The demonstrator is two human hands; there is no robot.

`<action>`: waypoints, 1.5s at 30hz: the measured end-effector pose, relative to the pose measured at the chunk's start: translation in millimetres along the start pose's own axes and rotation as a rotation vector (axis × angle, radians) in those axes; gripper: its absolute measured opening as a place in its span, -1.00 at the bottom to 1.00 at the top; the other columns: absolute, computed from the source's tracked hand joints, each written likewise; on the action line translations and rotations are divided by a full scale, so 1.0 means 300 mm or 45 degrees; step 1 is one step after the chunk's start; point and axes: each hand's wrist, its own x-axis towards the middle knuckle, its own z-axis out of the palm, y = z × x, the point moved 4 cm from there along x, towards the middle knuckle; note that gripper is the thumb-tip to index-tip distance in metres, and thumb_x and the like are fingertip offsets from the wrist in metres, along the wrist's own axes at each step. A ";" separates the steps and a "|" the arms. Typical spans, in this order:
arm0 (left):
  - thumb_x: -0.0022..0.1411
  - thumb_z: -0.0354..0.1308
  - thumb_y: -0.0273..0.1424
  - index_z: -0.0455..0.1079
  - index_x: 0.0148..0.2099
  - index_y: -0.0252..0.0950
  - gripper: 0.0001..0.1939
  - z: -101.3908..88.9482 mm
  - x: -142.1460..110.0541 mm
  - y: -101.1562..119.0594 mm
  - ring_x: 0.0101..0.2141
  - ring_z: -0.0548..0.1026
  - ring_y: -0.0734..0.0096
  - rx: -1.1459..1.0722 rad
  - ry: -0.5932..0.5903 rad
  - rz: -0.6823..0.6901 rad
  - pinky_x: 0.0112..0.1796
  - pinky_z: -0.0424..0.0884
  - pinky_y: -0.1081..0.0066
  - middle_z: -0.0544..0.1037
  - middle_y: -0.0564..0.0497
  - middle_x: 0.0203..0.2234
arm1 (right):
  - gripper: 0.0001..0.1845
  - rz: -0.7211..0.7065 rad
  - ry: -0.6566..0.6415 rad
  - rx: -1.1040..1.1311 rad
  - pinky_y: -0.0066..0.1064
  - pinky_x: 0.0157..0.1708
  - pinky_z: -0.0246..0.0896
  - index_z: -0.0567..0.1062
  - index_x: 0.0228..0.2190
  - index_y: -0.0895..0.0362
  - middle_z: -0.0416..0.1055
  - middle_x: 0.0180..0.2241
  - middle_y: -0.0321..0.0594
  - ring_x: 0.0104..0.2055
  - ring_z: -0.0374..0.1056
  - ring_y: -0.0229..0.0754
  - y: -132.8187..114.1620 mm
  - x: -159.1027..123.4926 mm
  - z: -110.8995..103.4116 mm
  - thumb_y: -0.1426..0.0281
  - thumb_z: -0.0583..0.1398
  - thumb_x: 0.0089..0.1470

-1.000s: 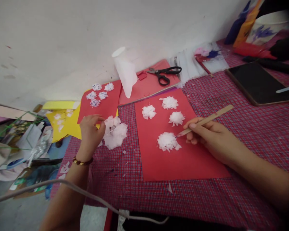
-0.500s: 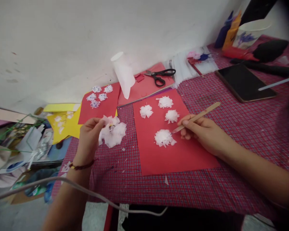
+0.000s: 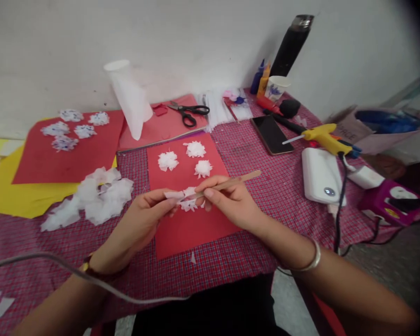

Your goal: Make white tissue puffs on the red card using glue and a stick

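My left hand pinches a small piece of white tissue paper between thumb and fingertips. A wooden craft stick lies in my right hand, its low end against the tissue piece. Both hands are over a red paper sheet, hiding part of one white tissue puff on it. Further up the sheet sit three more white puffs, among them the left one. Left of my left hand, a loose heap of tissue pieces rests on the checked cloth.
Behind are black-handled scissors, a white paper cone and a red sheet with blue-speckled puffs. To the right lie a phone, a yellow glue gun and a white power bank. A cable crosses the front left.
My left hand has moved right from the tissue heap to the stick, now with a small tissue piece in it. The stick tip has met that piece. The view has turned right.
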 end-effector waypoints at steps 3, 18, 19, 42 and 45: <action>0.07 0.32 -0.42 0.63 -0.33 -0.16 -0.92 0.004 -0.003 -0.003 -0.50 0.41 0.53 0.008 -0.044 0.047 -0.44 0.38 0.51 0.57 0.07 -0.51 | -0.90 -0.044 -0.004 -0.041 -0.44 -0.40 0.35 0.56 -0.30 0.07 0.55 -0.45 -0.32 -0.47 0.41 -0.35 -0.008 0.001 0.008 0.33 0.23 0.19; 0.17 0.14 -0.51 0.63 -0.21 -0.13 -0.73 0.005 -0.012 -0.013 -0.33 0.54 0.40 0.128 -0.215 0.138 -0.23 0.50 0.37 0.65 0.03 -0.34 | -0.85 0.012 0.006 -0.049 -0.40 -0.39 0.34 0.57 -0.26 0.04 0.51 -0.44 -0.33 -0.47 0.39 -0.32 0.016 0.007 -0.009 0.25 0.25 0.20; 0.22 0.15 -0.48 0.63 -0.20 -0.13 -0.76 0.005 -0.013 -0.011 -0.30 0.54 0.40 0.190 -0.216 0.169 -0.19 0.49 0.37 0.65 0.03 -0.32 | -0.86 0.015 -0.004 -0.022 -0.41 -0.40 0.34 0.57 -0.27 0.05 0.51 -0.44 -0.33 -0.47 0.39 -0.33 0.017 0.007 -0.008 0.26 0.25 0.21; 0.31 0.19 -0.54 0.51 -0.04 -0.20 -0.78 0.107 -0.009 0.159 -0.31 0.59 0.40 1.174 0.007 1.475 -0.28 0.57 0.39 0.64 0.02 -0.31 | -0.79 0.252 0.129 0.591 -0.54 -0.58 0.28 0.59 -0.29 0.08 0.44 -0.57 -0.45 -0.65 0.20 -0.43 0.022 0.039 -0.020 0.25 0.33 0.03; 0.36 0.16 -0.46 0.54 -0.13 -0.17 -0.86 0.095 0.025 0.158 -0.47 0.54 0.50 0.909 -0.034 1.012 -0.44 0.50 0.48 0.59 0.11 -0.45 | -0.77 0.164 0.151 0.531 -0.57 -0.61 0.24 0.59 -0.37 0.11 0.48 -0.53 -0.41 -0.64 0.23 -0.44 0.021 0.047 -0.043 0.21 0.37 0.00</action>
